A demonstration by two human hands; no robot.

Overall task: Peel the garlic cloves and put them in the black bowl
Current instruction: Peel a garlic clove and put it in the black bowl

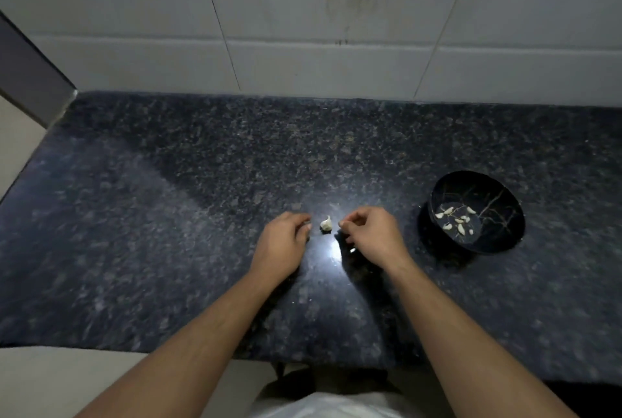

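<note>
Head cam: garlic (pixel 325 224), a small pale piece w/ a pointed tip, sits on the dark speckled counter (pixel 168 232) in a bright glare patch, between both hands and touching neither. Left hand (pixel 282 244) lies palm-down just left of it, fingers curled inward w/ tips near the garlic; whether they pinch anything is hard to tell, prob. nothing. Right hand (pixel 370 235) is just right of it, fingers curled, thumb and forefinger tips pressed together as if on a tiny scrap, too small and blurred to confirm. Bowl (pixel 437 197), black w/ thin vein-like lines inside, stands on the counter well to the right of the right hand. Peeled cloves (pixel 456 219) lie scattered on its bottom, about a dozen. White tiled wall (pixel 303 13) runs behind the counter.
</note>
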